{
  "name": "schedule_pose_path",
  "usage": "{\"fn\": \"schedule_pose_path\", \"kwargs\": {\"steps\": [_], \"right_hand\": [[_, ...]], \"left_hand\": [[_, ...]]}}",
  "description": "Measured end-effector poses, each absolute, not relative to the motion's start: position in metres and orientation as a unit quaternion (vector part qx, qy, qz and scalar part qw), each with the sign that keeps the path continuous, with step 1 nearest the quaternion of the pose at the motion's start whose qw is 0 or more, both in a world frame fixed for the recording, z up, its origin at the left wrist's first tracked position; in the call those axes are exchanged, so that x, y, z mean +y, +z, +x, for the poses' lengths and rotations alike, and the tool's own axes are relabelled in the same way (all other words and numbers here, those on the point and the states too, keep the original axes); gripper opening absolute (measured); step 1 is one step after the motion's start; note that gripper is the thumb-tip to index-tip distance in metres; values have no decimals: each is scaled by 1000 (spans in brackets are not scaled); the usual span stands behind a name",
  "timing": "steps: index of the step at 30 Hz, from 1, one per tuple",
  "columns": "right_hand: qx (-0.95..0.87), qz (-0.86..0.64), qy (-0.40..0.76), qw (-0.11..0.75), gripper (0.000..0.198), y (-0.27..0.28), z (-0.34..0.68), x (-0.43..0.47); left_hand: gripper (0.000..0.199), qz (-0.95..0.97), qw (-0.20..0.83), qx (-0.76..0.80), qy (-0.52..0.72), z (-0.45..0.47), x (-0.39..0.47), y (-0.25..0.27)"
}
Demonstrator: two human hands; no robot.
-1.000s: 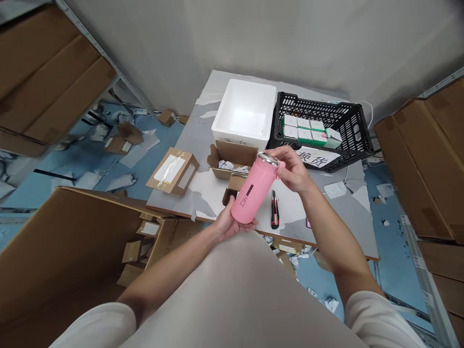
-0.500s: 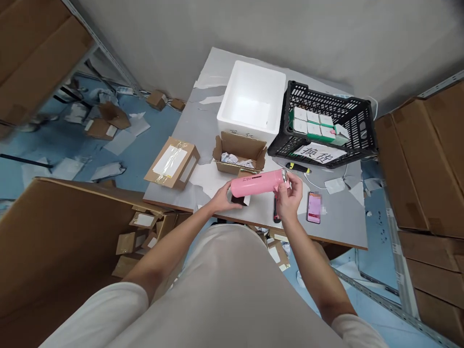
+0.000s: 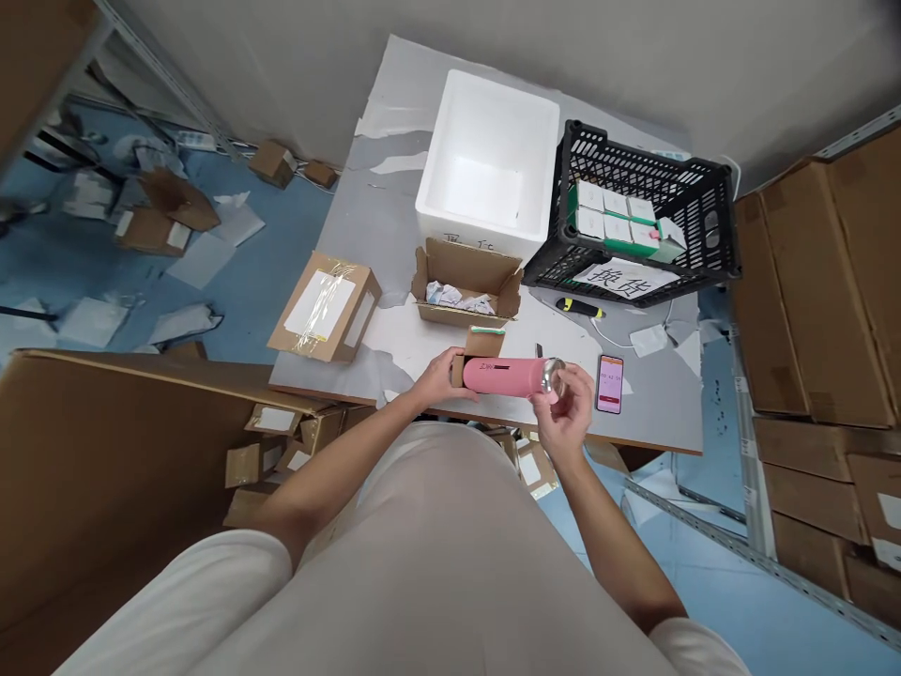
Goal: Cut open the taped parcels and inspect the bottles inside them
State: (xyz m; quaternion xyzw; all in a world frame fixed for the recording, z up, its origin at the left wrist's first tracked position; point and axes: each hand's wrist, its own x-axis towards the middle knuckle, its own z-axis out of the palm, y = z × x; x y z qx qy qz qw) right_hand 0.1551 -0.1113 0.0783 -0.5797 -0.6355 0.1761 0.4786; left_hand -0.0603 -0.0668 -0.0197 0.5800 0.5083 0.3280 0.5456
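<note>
Left hand [image 3: 442, 380]: curled round the small box [image 3: 457, 371], beside the bottle's pink end.
Pink bottle [image 3: 507, 377]: has swung level, its pink end now at the small box's mouth, so the two meet; how far inside cannot be told.
Right hand [image 3: 569, 408]: gripping the silver end.
Table [image 3: 651, 404]: taped parcel [image 3: 328, 310], open carton [image 3: 457, 317], foam box [image 3: 485, 246], black crate [image 3: 549, 272], phone [image 3: 609, 385].
Room: littered blue floor [image 3: 282, 258] left, stacked cartons [image 3: 817, 291] right.

A stockroom, by its stacked cartons [image 3: 823, 291], metal shelving [image 3: 755, 507] and paper-littered blue floor [image 3: 282, 225]
</note>
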Motion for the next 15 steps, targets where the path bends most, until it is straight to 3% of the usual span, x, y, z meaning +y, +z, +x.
{"fn": "schedule_pose_path", "kwargs": {"steps": [6,9,15], "right_hand": [[-751,-531,213,329,41,96,141,-92],[-791,-513,229,242,36,84,129,-87],[-753,-637,138,92,34,35,110,-84]], "left_hand": [[87,590,532,506,334,-60,-69,-20],[78,603,521,506,331,-56,-68,-21],[73,667,464,494,309,-52,-69,-27]]}}
